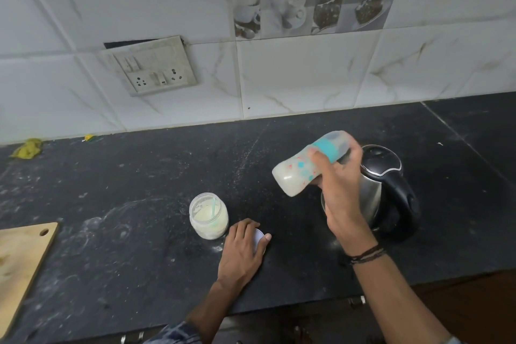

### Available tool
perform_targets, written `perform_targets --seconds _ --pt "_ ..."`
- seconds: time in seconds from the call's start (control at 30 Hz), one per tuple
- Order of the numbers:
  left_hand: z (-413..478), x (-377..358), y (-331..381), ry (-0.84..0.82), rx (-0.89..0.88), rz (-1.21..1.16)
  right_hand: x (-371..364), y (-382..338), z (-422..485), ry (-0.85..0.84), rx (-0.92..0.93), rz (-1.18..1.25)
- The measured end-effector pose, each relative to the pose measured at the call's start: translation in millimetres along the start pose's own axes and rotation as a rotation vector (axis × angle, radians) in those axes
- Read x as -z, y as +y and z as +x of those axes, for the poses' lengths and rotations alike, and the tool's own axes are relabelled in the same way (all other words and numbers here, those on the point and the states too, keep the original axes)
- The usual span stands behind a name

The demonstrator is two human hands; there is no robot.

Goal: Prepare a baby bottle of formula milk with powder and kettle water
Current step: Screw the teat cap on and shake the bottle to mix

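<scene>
— Where is the baby bottle [293,176]?
— In the air above the counter [139,190], in front of the electric kettle [374,195]; the right hand [340,193] grips it round the middle, fingers wrapped over the body just below the teal collar; it lies tilted, base down to the left, capped top up to the right; the top end is blurred
— What is in it?
— A pale milky liquid fills the lower body; red and teal prints show on the side
— And the left hand [243,248]?
— Palm down on the counter, fingers and thumb curved round a white lid [259,236]; only a slice of that lid shows beside the thumb
— The powder?
— In an open clear jar [208,220] just beside the left hand, on its left; cream powder fills the lower part; a scoop [213,208] with a teal handle leans inside
— How does the electric kettle stand?
— Upright on the counter behind the right hand; steel body, black lid shut, black handle facing right
— Anything else about?
— A wooden cutting board [19,257] at the counter's left edge; a yellow scrap [27,148] at the foot of the tiled wall [307,75], far left; a switch-and-socket panel [153,67] on that wall; dark thread bands [367,253] round the right wrist; white dust streaks the dark counter
</scene>
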State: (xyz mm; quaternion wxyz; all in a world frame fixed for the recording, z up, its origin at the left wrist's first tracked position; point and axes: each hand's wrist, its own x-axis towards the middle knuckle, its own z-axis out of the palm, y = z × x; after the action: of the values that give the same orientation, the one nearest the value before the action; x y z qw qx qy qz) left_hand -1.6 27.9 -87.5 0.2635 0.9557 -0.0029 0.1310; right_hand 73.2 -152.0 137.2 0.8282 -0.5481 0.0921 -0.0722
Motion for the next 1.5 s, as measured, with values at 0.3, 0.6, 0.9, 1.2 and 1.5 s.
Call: perform_targets --seconds 0.3,0.6,0.9,1.2,1.5 --pt "0.6 -0.4 -0.5 0.009 -0.003 -0.001 3.3 0.3 -2.9 0.029 -0.002 0.007" --pt "-0.3 -1.5 0.3 0.002 0.0 0.004 10.7 -3.2 2.2 0.099 0.014 0.085" --pt "-0.3 -1.3 0.4 -0.002 0.008 0.013 11.7 -3.7 6.0 0.179 0.022 0.158" --pt "-0.4 -2.6 0.2 -0.006 0.007 0.019 13.6 -4.2 1.8 0.12 -0.015 0.057" --pt "-0.5 -2.3 -1.6 -0.012 0.015 0.023 11.6 -0.9 -5.5 0.053 -0.031 -0.009"
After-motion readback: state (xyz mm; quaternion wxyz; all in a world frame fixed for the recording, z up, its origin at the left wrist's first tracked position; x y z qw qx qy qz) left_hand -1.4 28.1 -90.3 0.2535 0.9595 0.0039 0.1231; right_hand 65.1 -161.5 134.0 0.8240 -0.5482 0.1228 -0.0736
